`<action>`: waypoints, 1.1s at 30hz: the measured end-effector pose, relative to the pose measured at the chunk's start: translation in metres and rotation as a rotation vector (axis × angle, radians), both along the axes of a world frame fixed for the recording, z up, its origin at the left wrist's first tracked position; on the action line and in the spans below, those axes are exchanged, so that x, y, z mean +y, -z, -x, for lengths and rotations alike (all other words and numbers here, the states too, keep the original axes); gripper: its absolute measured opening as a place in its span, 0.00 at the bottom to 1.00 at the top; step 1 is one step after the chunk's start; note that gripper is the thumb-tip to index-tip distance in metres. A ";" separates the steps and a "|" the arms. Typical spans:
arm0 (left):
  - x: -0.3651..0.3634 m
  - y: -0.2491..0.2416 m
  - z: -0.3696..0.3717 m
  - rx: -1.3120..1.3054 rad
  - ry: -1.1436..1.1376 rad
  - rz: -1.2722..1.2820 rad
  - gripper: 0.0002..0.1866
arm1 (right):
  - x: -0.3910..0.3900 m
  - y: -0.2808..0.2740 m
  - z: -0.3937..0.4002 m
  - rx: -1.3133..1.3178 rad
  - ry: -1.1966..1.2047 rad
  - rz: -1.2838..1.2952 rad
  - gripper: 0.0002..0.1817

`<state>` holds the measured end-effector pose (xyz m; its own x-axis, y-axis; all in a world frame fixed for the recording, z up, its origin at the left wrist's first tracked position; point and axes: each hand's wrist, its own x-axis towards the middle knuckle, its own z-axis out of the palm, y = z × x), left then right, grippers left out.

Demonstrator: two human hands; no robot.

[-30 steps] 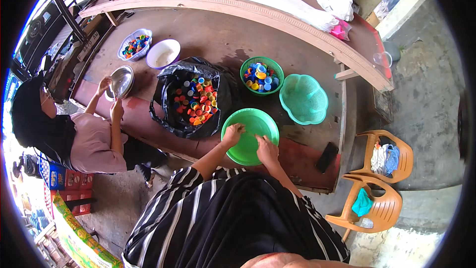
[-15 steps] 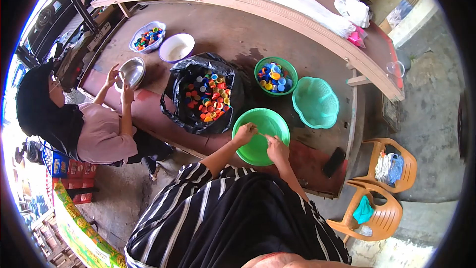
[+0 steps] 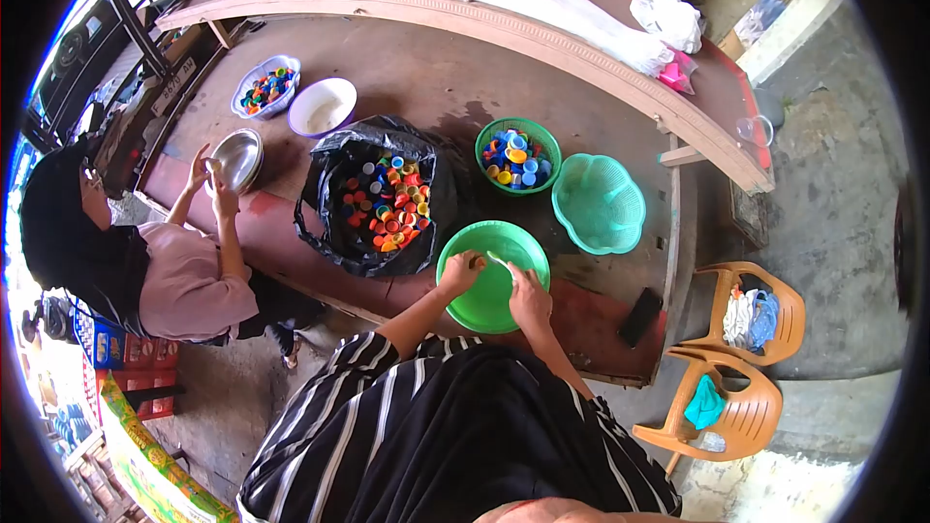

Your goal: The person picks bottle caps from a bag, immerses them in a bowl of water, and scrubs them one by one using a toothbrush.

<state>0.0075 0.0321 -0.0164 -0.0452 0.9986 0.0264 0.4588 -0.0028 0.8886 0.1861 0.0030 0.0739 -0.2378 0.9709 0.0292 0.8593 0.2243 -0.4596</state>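
A bright green basin [image 3: 492,318] is in front of me at the table's near edge, and both my hands are over it. My right hand [image 3: 530,303] grips a slim white stick-like tool [image 3: 498,260], its tip pointing up and left; its exact kind is too small to tell. Left of it, my left hand [image 3: 459,274] has its fingers closed in a pinch on something small that I cannot make out. Beyond the basin stands a black plastic bag [image 3: 325,199] holding many coloured bottle caps [image 3: 392,218]. A green basket [image 3: 549,136] holds blue, yellow and white caps.
A teal scalloped basket [image 3: 599,203] stands right of the green one. A phone [image 3: 640,318] lies near the right edge. Another person [image 3: 189,276] works at left beside metal bowls [image 3: 237,160]. A raised wooden rail [image 3: 465,15] crosses the far side; orange chairs [image 3: 751,416] stand right.
My hands have moved a little apart, and the white tool now shows more clearly, tilted upward from my right hand. The whole view has shifted slightly. The other person's hands stay raised close together.
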 end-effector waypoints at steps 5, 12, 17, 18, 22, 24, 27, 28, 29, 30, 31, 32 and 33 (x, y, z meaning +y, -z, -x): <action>-0.003 0.001 -0.002 -0.015 -0.042 0.028 0.10 | -0.006 0.016 0.001 -0.070 0.017 0.007 0.21; 0.000 0.006 -0.001 -0.059 -0.104 0.033 0.13 | -0.009 0.002 0.006 -0.047 -0.002 0.025 0.22; -0.003 0.003 -0.001 -0.130 -0.070 -0.012 0.13 | -0.008 0.006 -0.003 -0.013 0.055 0.036 0.21; -0.002 0.001 0.000 -0.119 -0.076 0.009 0.13 | -0.011 -0.004 0.003 0.045 0.033 0.008 0.21; -0.005 -0.005 0.001 -0.148 -0.076 0.040 0.13 | -0.010 0.005 0.006 -0.099 0.019 0.031 0.21; -0.003 -0.003 0.000 -0.140 -0.059 0.023 0.14 | -0.005 0.004 0.002 -0.162 0.028 0.050 0.21; -0.004 0.003 0.005 -0.068 -0.057 0.017 0.15 | -0.015 -0.011 0.010 0.104 -0.106 -0.034 0.20; -0.004 0.002 0.004 -0.069 -0.059 0.022 0.15 | -0.016 -0.009 0.010 0.054 -0.108 -0.018 0.21; -0.001 0.002 0.003 -0.071 -0.060 0.024 0.15 | -0.012 -0.005 0.007 -0.017 -0.062 0.015 0.21; -0.003 0.002 0.003 -0.056 -0.066 0.025 0.16 | -0.009 -0.003 0.002 -0.088 -0.015 0.052 0.21; -0.004 0.002 0.002 -0.089 -0.056 0.023 0.16 | -0.007 0.000 -0.001 -0.160 0.033 0.087 0.22; -0.004 0.001 0.003 -0.121 -0.048 0.014 0.16 | -0.007 0.002 -0.003 -0.080 0.028 0.064 0.22; -0.004 0.000 0.003 -0.154 -0.039 0.011 0.15 | -0.009 -0.004 0.000 -0.028 -0.023 0.046 0.22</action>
<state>0.0046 0.0276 -0.0166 -0.0865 0.9962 0.0050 0.3162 0.0227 0.9484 0.1865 -0.0063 0.0781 -0.2606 0.9652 -0.0221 0.8667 0.2238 -0.4458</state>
